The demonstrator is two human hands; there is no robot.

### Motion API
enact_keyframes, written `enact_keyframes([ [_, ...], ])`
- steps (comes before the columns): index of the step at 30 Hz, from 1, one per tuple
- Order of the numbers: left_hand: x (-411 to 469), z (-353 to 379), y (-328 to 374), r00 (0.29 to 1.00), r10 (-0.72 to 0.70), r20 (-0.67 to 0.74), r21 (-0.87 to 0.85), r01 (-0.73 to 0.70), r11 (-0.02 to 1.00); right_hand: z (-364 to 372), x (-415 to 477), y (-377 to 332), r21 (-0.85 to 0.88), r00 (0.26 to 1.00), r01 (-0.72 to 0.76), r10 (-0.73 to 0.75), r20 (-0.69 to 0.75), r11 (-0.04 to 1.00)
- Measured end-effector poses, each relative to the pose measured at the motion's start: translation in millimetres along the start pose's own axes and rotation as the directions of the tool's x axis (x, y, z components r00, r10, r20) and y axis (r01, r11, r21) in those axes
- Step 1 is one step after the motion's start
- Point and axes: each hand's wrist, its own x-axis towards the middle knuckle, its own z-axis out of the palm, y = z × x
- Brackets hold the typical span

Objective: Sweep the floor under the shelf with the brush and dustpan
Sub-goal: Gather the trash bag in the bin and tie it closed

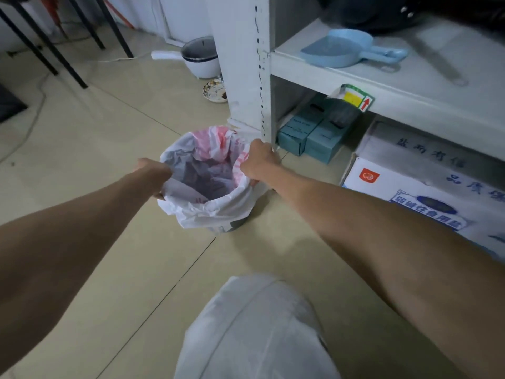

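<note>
- Gripping the bin at opposite sides of its rim, both hands reach out from the lower edge of the view.
- The left hand clasps the left rim, fingers curled over the bag that lines the bin.
- The right hand clasps the right rim the same way; most of its fingers are hidden behind the bag's edge.
- The bin stands on the tiled floor, just beside the foot of the shelf.
- The blue dustpan lies flat on a shelf board, well apart from both hands, handle pointing right.
- Under that board, two teal boxes sit side by side on the floor.
- A white carton with blue print lies to their right.
- A dark pan sits behind the dustpan.
- Beyond the shelf post, a white pot with a glass lid stands near a small dish.
- A knee in light cloth fills the bottom centre.
</note>
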Motion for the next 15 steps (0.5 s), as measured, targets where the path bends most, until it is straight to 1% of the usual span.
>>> enact_keyframes([
  [5, -38, 32, 6, 0.984, 0.112, 0.138, 0.107, -0.127, 0.986, -25, -24, 46, -0.078, 0.995, -0.062, 0.055, -0.085, 0.995],
  [7, -54, 46, 5, 0.977, 0.143, 0.158, 0.126, -0.164, 0.978, -36, -37, 65, -0.101, 0.992, -0.087, 0.077, -0.095, 0.991],
  [8, -62, 53, 5, 0.976, 0.153, 0.156, 0.13, -0.174, 0.976, -41, -43, 73, -0.096, 0.991, -0.103, 0.094, -0.094, 0.99],
  [12, -93, 80, 8, 0.951, 0.203, 0.232, 0.15, -0.241, 0.959, -66, -68, 104, -0.058, 0.982, -0.168, 0.162, -0.101, 0.984],
  [15, -112, 94, 3, 0.937, 0.232, 0.263, 0.188, -0.286, 0.94, -78, -89, 123, -0.033, 0.973, -0.199, 0.193, -0.124, 0.979],
])
